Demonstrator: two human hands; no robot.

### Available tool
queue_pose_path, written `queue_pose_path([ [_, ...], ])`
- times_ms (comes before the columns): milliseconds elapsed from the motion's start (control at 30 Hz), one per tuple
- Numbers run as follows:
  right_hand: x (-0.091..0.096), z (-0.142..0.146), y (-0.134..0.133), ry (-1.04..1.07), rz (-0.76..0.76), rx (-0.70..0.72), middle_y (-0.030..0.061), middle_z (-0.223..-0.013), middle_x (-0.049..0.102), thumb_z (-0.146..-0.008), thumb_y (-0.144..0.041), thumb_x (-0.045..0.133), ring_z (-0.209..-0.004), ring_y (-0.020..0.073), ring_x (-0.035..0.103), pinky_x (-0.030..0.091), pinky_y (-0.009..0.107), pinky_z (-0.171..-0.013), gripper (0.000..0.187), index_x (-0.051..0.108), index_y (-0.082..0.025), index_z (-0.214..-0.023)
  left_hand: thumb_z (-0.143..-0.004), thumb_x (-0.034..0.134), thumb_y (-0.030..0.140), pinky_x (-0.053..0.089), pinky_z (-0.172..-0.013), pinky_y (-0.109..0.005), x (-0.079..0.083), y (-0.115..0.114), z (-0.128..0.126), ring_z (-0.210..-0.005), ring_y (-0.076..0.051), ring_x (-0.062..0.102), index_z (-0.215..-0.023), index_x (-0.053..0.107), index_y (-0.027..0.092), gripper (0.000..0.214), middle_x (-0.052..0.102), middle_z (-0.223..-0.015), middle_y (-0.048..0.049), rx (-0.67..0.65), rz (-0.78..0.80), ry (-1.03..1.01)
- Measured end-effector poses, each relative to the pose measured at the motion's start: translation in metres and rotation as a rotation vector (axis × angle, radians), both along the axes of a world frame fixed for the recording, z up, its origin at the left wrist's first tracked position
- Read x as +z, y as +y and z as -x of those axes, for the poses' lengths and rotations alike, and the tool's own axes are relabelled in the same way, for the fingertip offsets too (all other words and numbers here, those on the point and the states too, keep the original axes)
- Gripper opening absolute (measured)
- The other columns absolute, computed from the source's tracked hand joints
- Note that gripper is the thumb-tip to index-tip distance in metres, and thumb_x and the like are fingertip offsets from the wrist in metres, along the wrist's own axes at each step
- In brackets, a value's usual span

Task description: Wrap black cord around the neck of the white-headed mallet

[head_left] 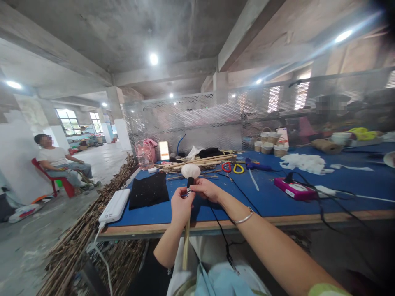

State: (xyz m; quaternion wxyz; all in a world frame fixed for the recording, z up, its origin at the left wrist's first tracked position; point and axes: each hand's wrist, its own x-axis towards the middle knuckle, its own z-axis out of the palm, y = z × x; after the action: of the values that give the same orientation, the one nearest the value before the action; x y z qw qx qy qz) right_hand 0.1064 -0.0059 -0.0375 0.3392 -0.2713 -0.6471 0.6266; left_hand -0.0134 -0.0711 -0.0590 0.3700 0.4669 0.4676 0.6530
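My left hand (180, 205) is closed round a thin wooden stick (186, 246) that stands upright over the front edge of the blue table (265, 201). The stick carries a round white padded head (190, 170) with a black band (190, 181) below it. My right hand (207, 190) pinches the stick just under the black band, beside my left hand. A silver bangle (243, 218) sits on my right wrist.
On the table lie a black cloth (148, 190), a white power bank (115, 205), wooden sticks (197, 161), red and yellow scissors (231, 167), a pink device (294, 190) with cables, white fabric (304, 162), small baskets (268, 146). A stick pile (89, 230) lines the left. A person (60, 164) sits far left.
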Motion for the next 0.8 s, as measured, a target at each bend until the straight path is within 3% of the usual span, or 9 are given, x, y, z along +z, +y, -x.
queue_pose_path([
  [267,0.001,0.001,-0.003,0.000,0.104,0.038,-0.0124,-0.040,0.027,-0.065,-0.036,0.069,-0.032,0.0022,0.014,0.004,0.020,-0.033,0.034,0.053,-0.015,-0.086,-0.061,0.070,0.032,0.041,-0.040,-0.018,0.002,-0.002,0.004,-0.048,-0.008,0.049,-0.080,0.057,0.013,0.030,0.052,-0.057,0.0022,-0.041,0.039,-0.203],
  [400,0.002,-0.001,-0.003,0.032,0.138,0.099,-0.0130,-0.040,0.026,-0.064,-0.036,0.070,-0.033,0.0015,0.012,0.002,0.020,-0.035,0.033,0.048,-0.017,-0.079,-0.061,0.070,0.035,0.040,-0.040,-0.018,0.001,-0.001,0.005,-0.047,-0.007,0.050,-0.078,0.058,0.012,0.031,0.056,-0.063,-0.0002,-0.140,0.044,-0.213],
  [567,0.001,-0.003,-0.001,0.047,0.116,0.063,-0.0131,-0.038,0.025,-0.060,-0.035,0.072,-0.034,0.0014,0.012,0.002,0.020,-0.035,0.036,0.042,-0.018,-0.069,-0.068,0.062,0.041,0.038,-0.038,-0.018,0.001,-0.002,0.004,-0.043,-0.007,0.049,-0.079,0.058,0.012,0.031,0.059,-0.064,-0.0021,-0.267,0.079,-0.132],
  [700,0.001,-0.003,-0.002,0.042,0.100,0.036,-0.0131,-0.037,0.026,-0.061,-0.036,0.071,-0.033,0.0016,0.012,0.002,0.021,-0.035,0.037,0.039,-0.018,-0.068,-0.074,0.056,0.044,0.040,-0.039,-0.019,-0.003,-0.001,0.000,-0.046,-0.009,0.052,-0.085,0.057,0.013,0.034,0.058,-0.065,-0.0023,-0.193,0.077,-0.017],
  [800,0.002,-0.002,-0.002,0.031,0.092,0.022,-0.0129,-0.039,0.026,-0.061,-0.036,0.071,-0.034,0.0019,0.013,0.003,0.020,-0.034,0.036,0.040,-0.018,-0.071,-0.070,0.062,0.041,0.040,-0.041,-0.018,-0.009,0.000,-0.001,-0.050,-0.009,0.052,-0.099,0.052,0.016,0.039,0.057,-0.071,-0.0011,-0.094,0.007,0.038],
])
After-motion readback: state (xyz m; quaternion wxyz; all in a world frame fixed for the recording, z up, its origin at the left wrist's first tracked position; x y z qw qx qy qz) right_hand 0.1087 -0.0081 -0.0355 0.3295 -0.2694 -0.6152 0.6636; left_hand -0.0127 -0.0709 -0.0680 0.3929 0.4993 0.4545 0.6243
